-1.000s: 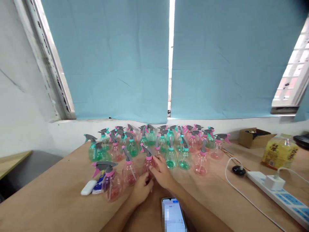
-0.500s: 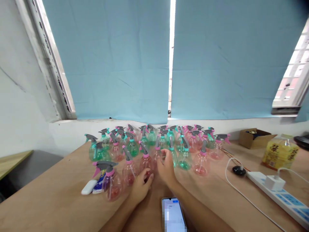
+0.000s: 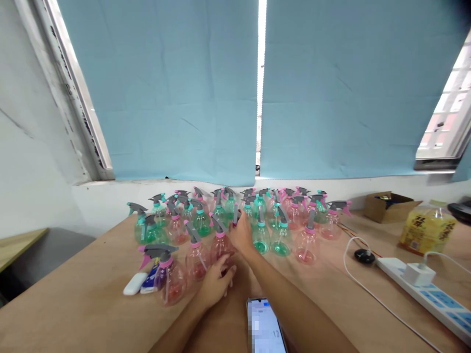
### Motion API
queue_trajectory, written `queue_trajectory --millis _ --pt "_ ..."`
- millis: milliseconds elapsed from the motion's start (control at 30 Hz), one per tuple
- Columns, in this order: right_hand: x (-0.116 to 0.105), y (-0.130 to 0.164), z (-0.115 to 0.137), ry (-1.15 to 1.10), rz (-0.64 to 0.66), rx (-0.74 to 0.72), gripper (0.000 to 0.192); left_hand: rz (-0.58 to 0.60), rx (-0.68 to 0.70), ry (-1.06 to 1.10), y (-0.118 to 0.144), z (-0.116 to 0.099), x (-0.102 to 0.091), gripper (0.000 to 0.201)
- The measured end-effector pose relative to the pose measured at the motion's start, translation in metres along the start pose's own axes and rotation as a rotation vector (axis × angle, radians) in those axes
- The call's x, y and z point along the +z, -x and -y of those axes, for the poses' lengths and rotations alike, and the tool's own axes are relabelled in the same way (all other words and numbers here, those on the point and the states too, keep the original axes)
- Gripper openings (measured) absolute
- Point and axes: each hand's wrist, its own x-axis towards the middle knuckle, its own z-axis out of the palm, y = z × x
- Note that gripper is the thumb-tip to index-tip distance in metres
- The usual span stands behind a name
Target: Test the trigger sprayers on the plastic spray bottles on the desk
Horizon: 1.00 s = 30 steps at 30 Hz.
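Observation:
Several small spray bottles (image 3: 257, 215), pink and green with grey triggers, stand crowded at the back of a wooden table (image 3: 91, 304). My left hand (image 3: 216, 284) rests with spread fingers against the lower front of a pink spray bottle (image 3: 220, 243) in the front row. My right hand (image 3: 243, 234) reaches further back and wraps round a second-row bottle; only its grey trigger (image 3: 235, 215) shows above my fingers. Green bottles (image 3: 260, 238) stand just right of that hand.
A phone (image 3: 265, 326) lies at the near edge between my forearms. A white bar (image 3: 135, 283) and blue packet (image 3: 150, 282) lie left, by a pink bottle (image 3: 169, 277). At the right are a power strip (image 3: 423, 289), cables, a cardboard box (image 3: 390, 206) and a yellow bottle (image 3: 427, 230).
My right hand has moved from the front pink bottle back and up to a second-row bottle and closed round it. My left hand has stayed at the front bottle's base.

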Motion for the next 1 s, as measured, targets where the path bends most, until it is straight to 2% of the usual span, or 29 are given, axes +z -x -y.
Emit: queue_trajectory --millis 167,300,433,567,667,767,833,900,1000 --pt "-0.013 -0.001 0.0 0.09 0.026 -0.022 0.059 -0.024 -0.012 0.046 0.001 -0.006 0.0 0.06" --pt "-0.029 0.005 0.006 0.015 0.092 -0.021 0.046 -0.035 -0.007 0.08 0.002 -0.011 -0.001 0.05" --pt "-0.043 0.017 0.01 -0.045 0.114 -0.023 0.032 -0.041 -0.013 0.094 0.0 -0.008 -0.001 0.041" --pt "-0.054 0.027 0.007 -0.218 0.138 -0.034 0.026 -0.044 -0.025 0.128 0.0 -0.005 -0.001 0.038" --pt "-0.066 0.026 0.003 -0.425 0.278 -0.011 0.028 -0.043 -0.029 0.147 0.0 -0.006 -0.001 0.034" --pt "-0.081 0.02 0.004 -0.609 0.533 0.044 0.034 -0.037 -0.028 0.156 0.0 -0.007 -0.001 0.032" --pt "-0.089 0.017 0.007 -0.662 0.666 0.074 0.03 -0.026 -0.024 0.151 0.0 -0.007 -0.001 0.03" --pt "-0.094 0.016 0.01 -0.669 0.712 0.109 0.027 -0.013 -0.011 0.134 0.0 -0.008 -0.001 0.027" --pt "-0.096 0.019 0.009 -0.677 0.681 0.15 0.026 -0.001 0.017 0.101 0.001 -0.011 -0.001 0.025"
